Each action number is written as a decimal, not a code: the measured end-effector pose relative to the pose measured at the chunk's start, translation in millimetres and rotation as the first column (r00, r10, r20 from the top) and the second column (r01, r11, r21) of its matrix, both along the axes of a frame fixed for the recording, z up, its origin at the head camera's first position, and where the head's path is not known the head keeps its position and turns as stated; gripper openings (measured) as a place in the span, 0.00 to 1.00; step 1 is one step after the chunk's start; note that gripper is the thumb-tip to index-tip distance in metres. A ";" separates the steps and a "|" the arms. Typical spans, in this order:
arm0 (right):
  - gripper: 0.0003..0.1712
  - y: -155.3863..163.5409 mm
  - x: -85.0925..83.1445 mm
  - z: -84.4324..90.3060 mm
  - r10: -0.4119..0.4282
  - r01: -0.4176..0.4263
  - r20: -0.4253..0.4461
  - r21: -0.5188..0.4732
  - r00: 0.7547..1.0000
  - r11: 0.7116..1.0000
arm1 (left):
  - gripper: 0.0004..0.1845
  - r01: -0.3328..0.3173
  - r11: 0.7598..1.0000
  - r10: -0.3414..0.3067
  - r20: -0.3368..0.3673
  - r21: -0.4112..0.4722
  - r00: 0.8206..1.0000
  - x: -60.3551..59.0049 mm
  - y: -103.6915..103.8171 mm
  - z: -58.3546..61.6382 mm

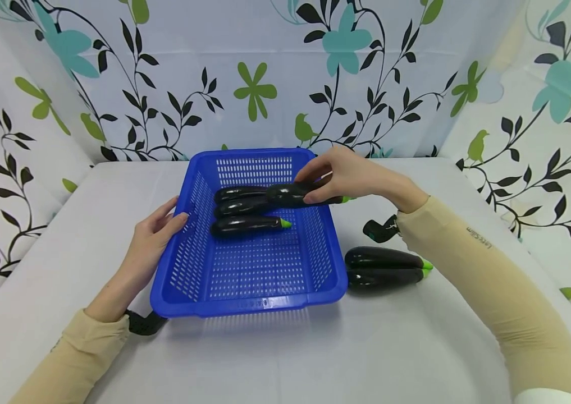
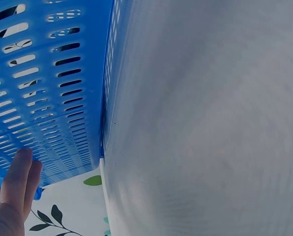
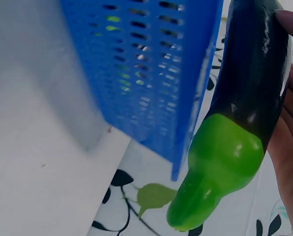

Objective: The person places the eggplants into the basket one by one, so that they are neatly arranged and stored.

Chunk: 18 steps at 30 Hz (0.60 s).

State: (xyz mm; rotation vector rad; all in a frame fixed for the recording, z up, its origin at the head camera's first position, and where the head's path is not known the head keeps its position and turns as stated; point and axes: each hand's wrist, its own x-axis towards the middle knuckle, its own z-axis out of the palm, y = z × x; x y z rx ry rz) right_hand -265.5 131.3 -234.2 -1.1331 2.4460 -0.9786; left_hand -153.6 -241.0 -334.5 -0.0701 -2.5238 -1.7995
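Observation:
A blue plastic basket (image 1: 265,303) with slotted walls is in the middle of the head view. My left hand (image 1: 151,238) grips its left rim, thumb over the edge and fingers along the outer wall; in the left wrist view those fingers (image 2: 19,179) lie against the slots. Over the basket's right rim, my right hand (image 1: 338,174) holds a glossy dark eggplant (image 1: 285,195) with a green cap, which the right wrist view shows large. Three more eggplants (image 1: 245,225) lie side by side inside the basket, the back ones partly hidden by the held one.
Two eggplants (image 1: 383,258) lie together on the white table (image 1: 275,359), right of the basket. Behind and at both sides hangs a white curtain (image 1: 189,50) with leaf, flower and bird prints. Black wrist devices (image 1: 381,230) stick out from both sleeves.

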 end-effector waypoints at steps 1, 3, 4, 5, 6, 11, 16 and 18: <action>0.20 -4.6 -0.3 2.3 0.008 -0.008 -0.004 -0.001 1.000 1.000 | 0.39 -0.001 1.000 0.001 0.001 -0.001 1.000 -0.3 0.0 -0.4; 0.20 -13.2 -1.2 6.6 0.027 -0.028 -0.011 -0.006 1.000 1.000 | 0.39 -0.001 1.000 0.001 0.001 0.001 1.000 -0.7 0.1 -0.8; 0.20 -17.0 -1.3 8.7 0.036 -0.036 -0.018 -0.005 0.999 0.999 | 0.39 0.000 1.000 0.000 0.002 0.003 1.000 -0.7 0.2 -0.6; 0.20 -20.5 -1.0 10.7 0.042 -0.042 -0.022 -0.005 0.999 0.999 | 0.39 0.000 1.000 0.000 0.003 0.005 1.000 -0.8 0.4 -0.4; 0.20 -23.8 -0.7 12.5 0.047 -0.047 -0.022 -0.003 0.999 0.999 | 0.39 0.001 1.000 -0.001 0.002 0.007 1.000 -0.8 0.6 -0.1; 0.20 -40.2 0.4 17.1 0.071 -0.071 -0.028 -0.001 0.997 0.997 | 0.39 0.000 1.000 0.000 0.000 0.004 1.000 -0.4 1.0 0.8; 0.20 -56.6 0.5 18.5 0.108 -0.108 -0.040 -0.013 0.993 0.994 | 0.39 0.000 1.000 0.000 0.001 0.003 1.000 0.1 1.2 0.9; 0.20 -63.1 0.5 18.8 0.116 -0.117 -0.043 -0.023 0.992 0.993 | 0.39 0.000 1.000 0.000 0.002 0.005 1.000 0.1 1.4 1.0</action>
